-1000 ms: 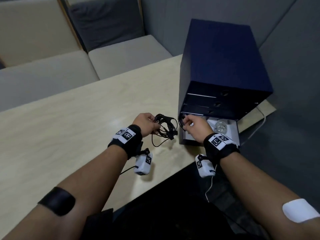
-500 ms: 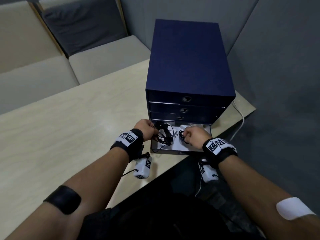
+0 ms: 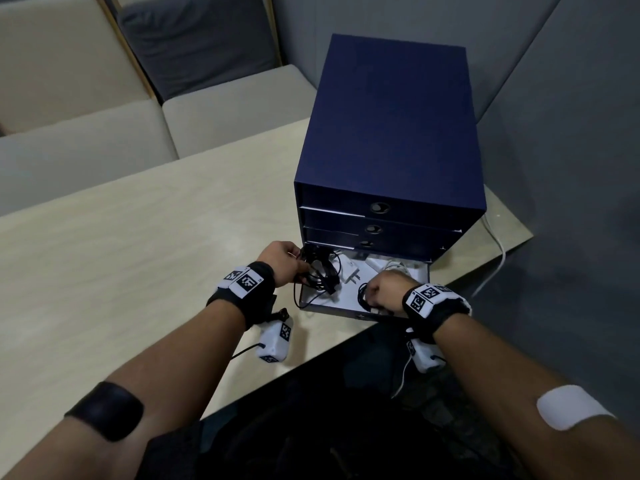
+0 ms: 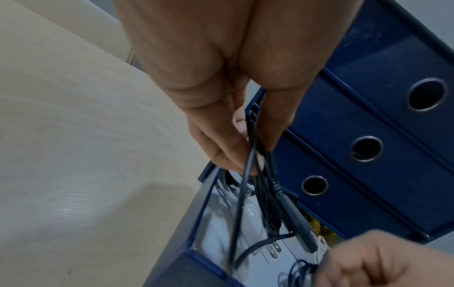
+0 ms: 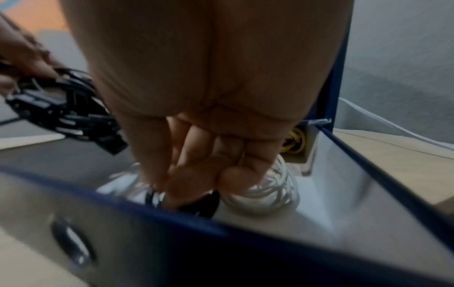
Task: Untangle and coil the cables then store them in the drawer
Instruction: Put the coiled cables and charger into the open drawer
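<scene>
A navy drawer unit (image 3: 391, 133) stands on the table with its bottom drawer (image 3: 332, 308) pulled out. My left hand (image 3: 282, 261) pinches a bundle of black cable (image 3: 320, 271) and holds it over the drawer's left side; the strands hang down from my fingers (image 4: 230, 155) into the drawer. My right hand (image 3: 384, 292) grips a small coil of thin black cable (image 3: 363, 296) low inside the drawer near its front wall (image 5: 172, 223). A white coiled cable (image 5: 270, 194) lies just behind my right fingers.
A white charger plug (image 3: 353, 273) and other white items lie in the drawer, with yellow cable (image 5: 294, 141) at its back. Three upper drawers with round pull holes (image 4: 366, 148) are closed. A white cord (image 3: 498, 251) trails off the table's right edge. Cushioned benches stand behind the light wooden table (image 3: 138, 237).
Both hands have moved over and down into the open drawer with their black cables. The head view has shifted so the drawer unit sits more centrally.
</scene>
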`<state>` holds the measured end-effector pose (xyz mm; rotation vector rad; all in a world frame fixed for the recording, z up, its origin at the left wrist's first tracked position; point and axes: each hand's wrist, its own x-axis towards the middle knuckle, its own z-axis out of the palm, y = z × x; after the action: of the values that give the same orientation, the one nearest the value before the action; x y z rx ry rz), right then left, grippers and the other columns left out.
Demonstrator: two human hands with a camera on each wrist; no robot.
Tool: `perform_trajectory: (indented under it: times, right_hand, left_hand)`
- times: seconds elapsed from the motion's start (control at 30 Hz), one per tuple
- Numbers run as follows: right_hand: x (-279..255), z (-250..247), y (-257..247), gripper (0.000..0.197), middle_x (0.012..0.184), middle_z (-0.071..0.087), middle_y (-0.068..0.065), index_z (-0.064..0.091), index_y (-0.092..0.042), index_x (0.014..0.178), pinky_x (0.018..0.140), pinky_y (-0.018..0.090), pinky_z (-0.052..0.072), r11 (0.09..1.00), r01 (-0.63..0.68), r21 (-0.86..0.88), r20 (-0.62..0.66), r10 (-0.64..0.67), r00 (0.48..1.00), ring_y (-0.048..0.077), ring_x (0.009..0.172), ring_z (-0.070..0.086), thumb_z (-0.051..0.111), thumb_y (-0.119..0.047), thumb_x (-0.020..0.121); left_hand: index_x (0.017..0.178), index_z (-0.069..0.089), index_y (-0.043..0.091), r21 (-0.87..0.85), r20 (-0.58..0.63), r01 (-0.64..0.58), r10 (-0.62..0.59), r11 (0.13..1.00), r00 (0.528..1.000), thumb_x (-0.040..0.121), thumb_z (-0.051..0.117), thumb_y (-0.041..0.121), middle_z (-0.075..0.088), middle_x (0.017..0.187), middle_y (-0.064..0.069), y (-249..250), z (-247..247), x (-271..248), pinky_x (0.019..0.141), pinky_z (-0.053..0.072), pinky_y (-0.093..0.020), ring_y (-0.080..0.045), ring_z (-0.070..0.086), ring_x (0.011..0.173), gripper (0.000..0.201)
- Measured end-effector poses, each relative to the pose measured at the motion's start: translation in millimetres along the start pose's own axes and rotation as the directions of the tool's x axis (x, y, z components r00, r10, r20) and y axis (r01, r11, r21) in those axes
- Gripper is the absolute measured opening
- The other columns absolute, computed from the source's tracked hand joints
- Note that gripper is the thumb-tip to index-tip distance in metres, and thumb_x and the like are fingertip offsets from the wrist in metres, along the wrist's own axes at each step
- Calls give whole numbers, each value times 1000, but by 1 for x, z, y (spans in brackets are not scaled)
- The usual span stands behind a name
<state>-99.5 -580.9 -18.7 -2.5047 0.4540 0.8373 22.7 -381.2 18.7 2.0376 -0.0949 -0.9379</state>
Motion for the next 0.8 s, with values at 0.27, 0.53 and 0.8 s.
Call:
perform_trajectory:
  times: [0.27,0.53,0.8]
  right_hand:
    - [-13,-22,-18,35,108,64,-4,54,-25,125,51,25,48,817,109,567,-230,30,973,13,54,59,58,-36,93]
    - [-16,-19,-34,25,82,60,-7,52,-27,119,40,18,38,804,123,581,-163,-33,986,10,46,50,57,-23,95]
    - [-5,-8,-28,9,62,58,0,59,-17,104,39,20,39,823,43,567,-144,47,988,11,43,51,55,-19,95]
  left_hand:
    - [90,58,2,45,129,-72,65,996,990,85,58,-10,58,80,-16,7,12,4,66,58,-34,-16,62,49,13]
    - [88,61,6,159,164,-171,144,972,976,85,60,-6,59,72,-6,13,20,8,62,55,-23,-13,59,58,12]
    - [123,57,15,319,92,-162,140,934,986,82,65,8,67,105,-7,1,33,12,87,49,-29,-26,63,99,42]
